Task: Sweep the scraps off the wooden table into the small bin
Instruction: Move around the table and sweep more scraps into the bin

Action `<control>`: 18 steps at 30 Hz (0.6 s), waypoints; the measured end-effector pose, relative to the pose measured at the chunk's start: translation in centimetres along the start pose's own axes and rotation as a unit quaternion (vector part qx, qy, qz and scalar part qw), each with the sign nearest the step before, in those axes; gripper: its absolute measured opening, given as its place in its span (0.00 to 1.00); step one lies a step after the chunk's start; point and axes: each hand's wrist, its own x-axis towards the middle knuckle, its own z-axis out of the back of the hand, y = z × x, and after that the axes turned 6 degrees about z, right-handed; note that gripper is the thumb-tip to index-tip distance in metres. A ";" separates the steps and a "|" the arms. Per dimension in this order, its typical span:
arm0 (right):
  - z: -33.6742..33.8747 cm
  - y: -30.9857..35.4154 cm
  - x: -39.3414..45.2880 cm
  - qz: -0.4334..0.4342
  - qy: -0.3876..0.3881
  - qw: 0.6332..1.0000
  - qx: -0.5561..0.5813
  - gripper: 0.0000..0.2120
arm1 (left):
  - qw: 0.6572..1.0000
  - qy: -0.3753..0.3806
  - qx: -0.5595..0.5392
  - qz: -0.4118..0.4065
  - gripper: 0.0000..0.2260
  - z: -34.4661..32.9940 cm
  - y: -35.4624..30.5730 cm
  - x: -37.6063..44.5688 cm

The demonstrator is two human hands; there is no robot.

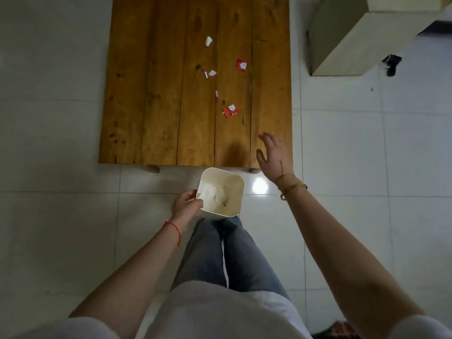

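Looking down from the head cam, the wooden table (pixel 151 94) sits on a pale tiled floor (pixel 49 143), with plank seams running away from the person. Starting on the left, the left hand (pixel 186 205) has its grip on the small bin (pixel 234 192), fingers curled round the bin's near-left rim, and there's a red string bracelet (pixel 174 231) on that wrist. The bin is a cream, squarish tub held just off the table's near edge, below the tabletop, with some white crumpled stuff and a little reddish speck already inside. Moving right across the table, the scraps (pixel 230 111) are scattered around the middle planks: a white bit (pixel 208 41) up top, a red-and-white sliver next to another white bit (pixel 212 73), a tiny red piece below those, then a bigger red-and-white wrapper piece nearest the person, and one more red wrapper piece (pixel 241 64) further right. The right hand (pixel 274 157) is over the table's near-right corner, fingers spread and relaxed, gripping nothing, well short of the scraps. Thin gold-ish bracelets (pixel 292 188) sit on that wrist. Far right there's a beige boxy thing (pixel 354 40) on the floor, can't tell what it is.
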 end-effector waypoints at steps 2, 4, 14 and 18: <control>-1.3 -0.7 3.0 0.006 0.025 1.000 -0.006 0.23 | 1.000 -0.010 -0.011 0.017 0.19 -0.6 0.4 1.6; -2.8 -1.2 6.0 0.020 0.057 0.998 -0.006 0.26 | 0.999 -0.015 -0.020 0.034 0.19 -1.3 0.9 3.3; -10.4 -3.1 16.6 0.135 0.129 0.980 -0.063 0.30 | 0.994 -0.017 -0.068 0.086 0.20 -4.3 4.2 11.0; -12.7 -3.6 17.5 0.148 0.128 0.978 -0.074 0.29 | 0.992 -0.021 -0.094 0.087 0.19 -4.8 4.8 13.2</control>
